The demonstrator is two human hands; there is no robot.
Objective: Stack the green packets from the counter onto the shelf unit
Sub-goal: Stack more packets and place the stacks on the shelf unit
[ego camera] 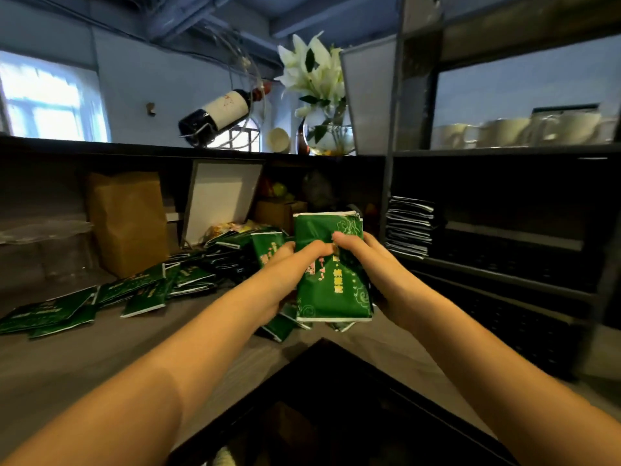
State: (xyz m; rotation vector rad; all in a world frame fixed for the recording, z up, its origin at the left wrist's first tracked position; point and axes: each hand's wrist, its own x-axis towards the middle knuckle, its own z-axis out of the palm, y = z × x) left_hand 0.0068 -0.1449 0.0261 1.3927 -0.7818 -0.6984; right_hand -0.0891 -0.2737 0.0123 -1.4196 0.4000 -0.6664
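Now both hands (292, 264) (373, 264) grip packet bundle (331, 287) above counter edge (235, 361)

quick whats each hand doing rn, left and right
left hand: grips the bundle of green packets from its left side.
right hand: grips the same bundle from its right side, thumb on the front.

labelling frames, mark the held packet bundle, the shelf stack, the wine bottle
held packet bundle (331, 287): head view, green front face
shelf stack (408, 227): head view, packet edges
wine bottle (228, 109): head view, white label
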